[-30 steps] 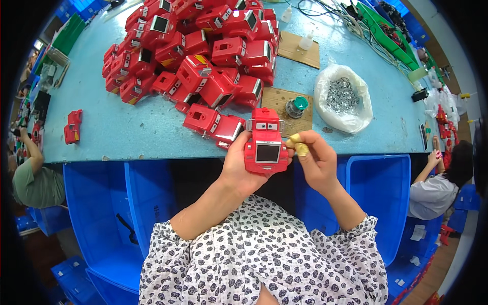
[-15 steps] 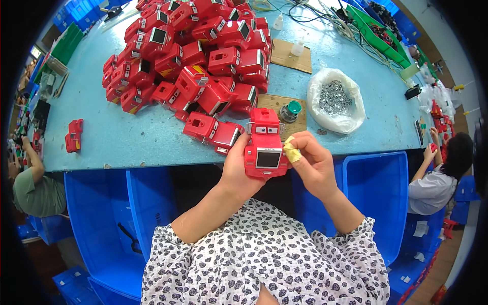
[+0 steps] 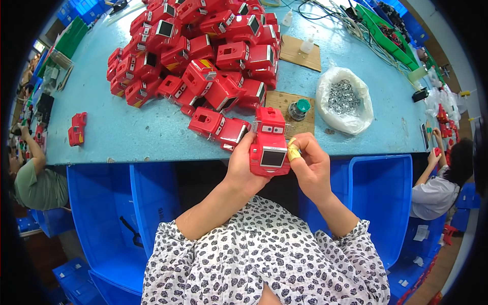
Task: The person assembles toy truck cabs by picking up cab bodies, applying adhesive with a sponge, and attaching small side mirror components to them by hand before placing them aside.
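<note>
My left hand [image 3: 241,165] is wrapped round the left side of a red toy truck cab [image 3: 270,137] with eyes on its windshield and a dark square grille. The cab is held upright above the table's front edge, its front toward me. At its right side, my right hand [image 3: 311,165] has thumb and index finger pinched together. Yellow material [image 3: 293,149] covers those fingertips; whether it is a wrap or a cloth, and whether anything small is between them, I cannot make out. Another red truck body [image 3: 216,127] lies just left of the held cab.
A big pile of red truck bodies [image 3: 223,56] fills the back left of the blue table [image 3: 168,147]. To the right are a green-capped jar [image 3: 300,109] on cardboard and a white bag [image 3: 325,109] of small silvery parts. Blue bins [image 3: 381,203] stand below. Co-workers sit on both sides.
The whole view has shifted slightly, so the table's things appear a little further right. Both hands keep their hold and place at the cab, with the right fingertips still at its side.
</note>
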Action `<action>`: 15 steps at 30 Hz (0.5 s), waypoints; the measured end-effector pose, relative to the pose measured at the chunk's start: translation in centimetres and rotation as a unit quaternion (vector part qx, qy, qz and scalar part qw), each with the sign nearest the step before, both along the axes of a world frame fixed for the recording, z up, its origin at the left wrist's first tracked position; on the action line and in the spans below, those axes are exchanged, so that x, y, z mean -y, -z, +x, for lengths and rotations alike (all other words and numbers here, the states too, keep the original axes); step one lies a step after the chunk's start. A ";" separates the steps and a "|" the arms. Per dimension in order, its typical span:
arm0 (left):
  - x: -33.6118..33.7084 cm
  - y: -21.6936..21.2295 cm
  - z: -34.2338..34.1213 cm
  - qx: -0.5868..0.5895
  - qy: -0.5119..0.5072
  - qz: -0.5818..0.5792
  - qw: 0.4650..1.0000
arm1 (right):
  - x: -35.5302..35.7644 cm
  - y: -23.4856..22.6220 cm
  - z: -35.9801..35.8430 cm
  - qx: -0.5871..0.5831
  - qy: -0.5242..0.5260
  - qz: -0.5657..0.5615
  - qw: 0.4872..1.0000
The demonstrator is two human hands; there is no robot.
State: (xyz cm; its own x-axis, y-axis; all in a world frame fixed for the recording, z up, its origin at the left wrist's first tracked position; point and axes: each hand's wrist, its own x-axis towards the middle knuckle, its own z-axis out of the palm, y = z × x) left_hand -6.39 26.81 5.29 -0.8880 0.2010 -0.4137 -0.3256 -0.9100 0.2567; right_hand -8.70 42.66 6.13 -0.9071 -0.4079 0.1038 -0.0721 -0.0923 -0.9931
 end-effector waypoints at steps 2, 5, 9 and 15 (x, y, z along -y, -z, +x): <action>-0.1 -0.1 -0.1 -0.002 0.009 0.010 1.000 | -0.5 -0.2 -0.1 -0.045 -0.005 0.022 0.999; -0.2 -0.6 -0.3 0.015 0.021 0.030 0.999 | -1.1 -0.7 0.0 0.048 -0.010 -0.058 0.997; -0.4 -1.0 -0.7 0.004 0.049 -0.001 0.999 | -2.9 0.2 -0.1 0.038 0.021 -0.032 0.999; -0.1 -0.5 -0.2 -0.102 0.039 0.016 0.994 | -2.6 -1.0 1.7 0.095 -0.050 -0.010 0.994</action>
